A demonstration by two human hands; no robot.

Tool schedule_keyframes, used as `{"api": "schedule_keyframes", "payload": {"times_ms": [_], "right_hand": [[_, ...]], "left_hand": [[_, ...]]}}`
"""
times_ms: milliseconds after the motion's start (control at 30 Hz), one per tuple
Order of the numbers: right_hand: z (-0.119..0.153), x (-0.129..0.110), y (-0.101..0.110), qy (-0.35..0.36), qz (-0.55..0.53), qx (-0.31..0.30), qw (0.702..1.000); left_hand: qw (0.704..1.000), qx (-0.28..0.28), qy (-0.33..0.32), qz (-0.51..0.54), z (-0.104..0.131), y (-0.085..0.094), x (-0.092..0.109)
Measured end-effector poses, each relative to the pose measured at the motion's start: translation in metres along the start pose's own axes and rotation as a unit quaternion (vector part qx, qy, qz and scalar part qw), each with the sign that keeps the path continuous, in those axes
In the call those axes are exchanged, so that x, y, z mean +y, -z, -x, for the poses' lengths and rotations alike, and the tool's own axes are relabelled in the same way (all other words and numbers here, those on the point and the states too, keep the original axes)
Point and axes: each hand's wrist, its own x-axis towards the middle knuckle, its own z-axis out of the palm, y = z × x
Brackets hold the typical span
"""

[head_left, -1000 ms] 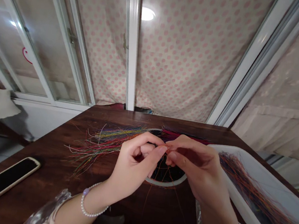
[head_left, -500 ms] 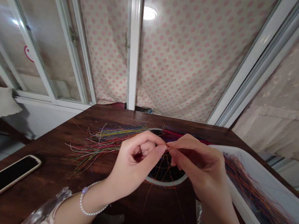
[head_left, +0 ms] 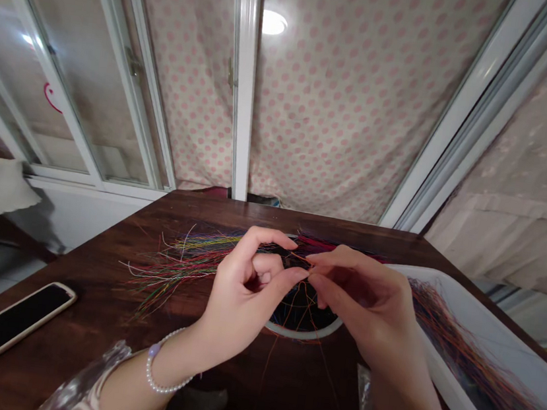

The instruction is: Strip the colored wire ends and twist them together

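My right hand (head_left: 366,296) pinches thin orange thread (head_left: 301,257) between thumb and forefinger. Its thumb tip meets that of my left hand (head_left: 247,295), whose forefinger is lifted and parted from the thumb. Both hands are above a round dish with a white rim (head_left: 297,334) and a dark inside. Orange strands spread from beneath the fingertips across the dish and over its near rim. Bundles of multicoloured threads (head_left: 182,254) lie left of the dish, and red and purple ones (head_left: 318,244) lie behind it.
A white tray (head_left: 453,287) holding orange and dark threads (head_left: 478,363) stands at the right. A phone (head_left: 2,338) lies at the left on the dark wooden table (head_left: 119,246). Clear plastic (head_left: 87,378) shows near my left forearm. Windows and a dotted curtain (head_left: 335,106) are behind.
My left forefinger has lifted away from the thumb, up and slightly left, opening the pinch. My right hand has stayed nearly in place.
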Motion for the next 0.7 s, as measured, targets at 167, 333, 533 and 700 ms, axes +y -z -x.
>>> {"api": "schedule_keyframes", "payload": {"times_ms": [167,333,533,700], "right_hand": [[-0.0001,-0.0005,-0.0001,-0.001,0.007,0.003,1.0],[-0.0005,-0.0017,-0.0006,0.007,0.002,-0.001,1.0],[0.0015,-0.0019,-0.0001,0.002,-0.007,-0.007,1.0],[0.0005,-0.001,0.0029,0.003,0.007,0.004,1.0]], "left_hand": [[0.996,0.013,-0.072,-0.059,-0.0003,0.0017,-0.0032],[0.972,0.031,-0.184,-0.144,-0.0017,0.0043,-0.0084],[0.962,0.033,-0.208,-0.174,-0.0015,0.0048,-0.0093],[0.946,0.004,-0.241,-0.216,-0.0015,0.0061,-0.0087]]}}
